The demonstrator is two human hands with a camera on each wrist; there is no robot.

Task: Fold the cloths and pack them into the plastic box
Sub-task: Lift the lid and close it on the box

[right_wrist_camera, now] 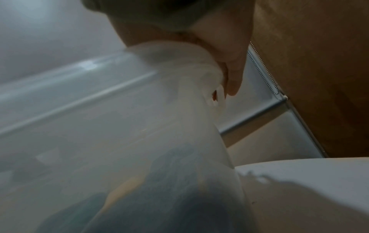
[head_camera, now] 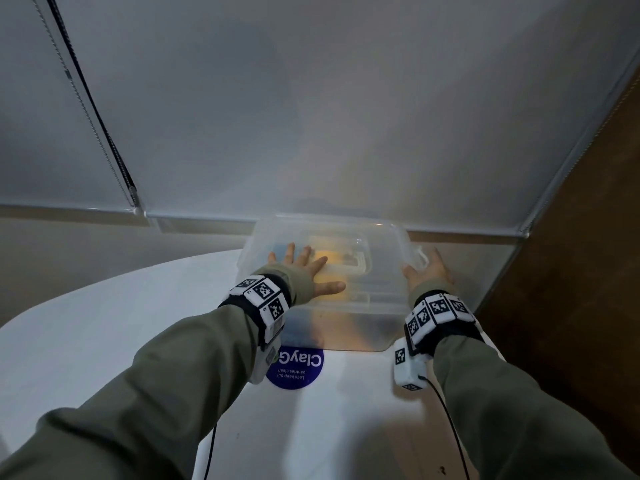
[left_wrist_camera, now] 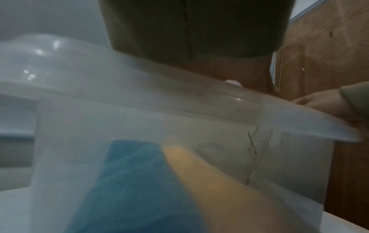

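A translucent plastic box (head_camera: 346,327) stands on the white table with its lid (head_camera: 381,237) on. Through the plastic I see a folded blue cloth (left_wrist_camera: 135,181) and a yellow cloth (left_wrist_camera: 209,181) side by side inside. My left hand (head_camera: 304,268) lies flat on the lid's left half, fingers spread. My right hand (head_camera: 427,271) rests against the box's right end at the side latch (head_camera: 420,256), fingers straight. In the right wrist view its fingertips (right_wrist_camera: 233,75) lie beside that latch (right_wrist_camera: 217,94).
The box sits at the far edge of the round white table (head_camera: 104,323), close to a grey window blind (head_camera: 311,116) with a bead cord (head_camera: 86,98). A blue round sticker (head_camera: 298,368) lies in front of the box. A brown wooden wall (head_camera: 588,271) stands at the right.
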